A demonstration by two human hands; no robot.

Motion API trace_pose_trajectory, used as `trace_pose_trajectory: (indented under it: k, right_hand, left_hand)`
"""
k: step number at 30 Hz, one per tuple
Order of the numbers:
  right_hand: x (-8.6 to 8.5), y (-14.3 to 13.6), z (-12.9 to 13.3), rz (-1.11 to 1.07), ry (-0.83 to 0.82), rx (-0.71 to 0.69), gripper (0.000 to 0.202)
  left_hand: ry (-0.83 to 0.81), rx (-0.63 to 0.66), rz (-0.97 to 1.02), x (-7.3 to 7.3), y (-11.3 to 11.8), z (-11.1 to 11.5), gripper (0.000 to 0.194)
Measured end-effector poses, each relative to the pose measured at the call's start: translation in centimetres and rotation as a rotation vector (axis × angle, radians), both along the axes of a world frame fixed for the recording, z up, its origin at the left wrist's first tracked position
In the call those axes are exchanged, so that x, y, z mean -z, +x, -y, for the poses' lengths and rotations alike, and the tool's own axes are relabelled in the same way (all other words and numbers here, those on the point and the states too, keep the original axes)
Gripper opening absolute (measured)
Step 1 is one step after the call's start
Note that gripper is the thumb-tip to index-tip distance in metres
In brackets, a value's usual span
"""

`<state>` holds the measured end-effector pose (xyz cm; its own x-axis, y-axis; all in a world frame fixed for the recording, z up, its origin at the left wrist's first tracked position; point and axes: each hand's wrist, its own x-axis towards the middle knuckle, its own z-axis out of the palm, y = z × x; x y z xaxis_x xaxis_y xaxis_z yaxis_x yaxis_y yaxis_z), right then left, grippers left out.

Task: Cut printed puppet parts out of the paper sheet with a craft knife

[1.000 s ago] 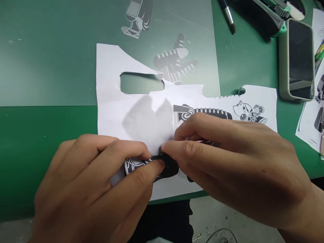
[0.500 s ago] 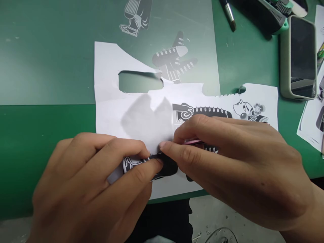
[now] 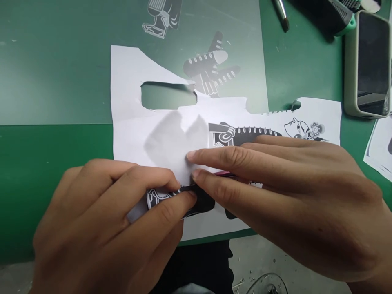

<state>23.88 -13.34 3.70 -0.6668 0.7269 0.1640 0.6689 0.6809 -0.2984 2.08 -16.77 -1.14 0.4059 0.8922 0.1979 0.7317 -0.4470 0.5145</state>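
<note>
A white printed paper sheet (image 3: 128,134) with a cut-out window and jagged edges lies on the green mat. Between thumb and index finger, my left hand (image 3: 116,216) pinches a black-and-white printed paper piece (image 3: 202,202) near the sheet's lower edge. My right hand (image 3: 284,196) rests over the sheet's right half, with its index finger and thumb stretched left onto the white paper. Under that hand a thin pink tool (image 3: 225,174) shows, mostly hidden by the fingers. Printed black figures show on the sheet above my right hand.
Dark cut-out pieces (image 3: 211,67) lie at the top under a translucent sheet (image 3: 92,61). At the upper right are a brush (image 3: 281,14), a black and green tool (image 3: 337,18), a phone-like device (image 3: 372,65) and more papers (image 3: 379,143). A clear round container (image 3: 267,283) is below the mat.
My right index finger has straightened out and moved left onto the white paper, covering more of the pink tool. My left hand keeps its pinch. The view has shifted slightly.
</note>
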Motion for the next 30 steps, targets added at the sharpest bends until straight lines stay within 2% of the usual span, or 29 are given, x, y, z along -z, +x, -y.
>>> trace_pose_trajectory:
  k: [7, 18, 30]
  right_hand:
    - [-0.3, 0.2, -0.6, 0.0, -0.009, -0.03, 0.023]
    - [-0.2, 1.0, -1.1, 0.041, -0.014, -0.109, 0.032]
    - [-0.5, 1.3, -1.6, 0.093, -0.032, -0.111, 0.034]
  left_hand:
    - [0.015, -0.008, -0.016, -0.1, 0.0, 0.0, 0.019]
    - [0.065, 0.03, -0.045, -0.1, 0.1, -0.3, 0.018]
    - [0.059, 0.052, -0.046, -0.3, 0.0, -0.6, 0.022]
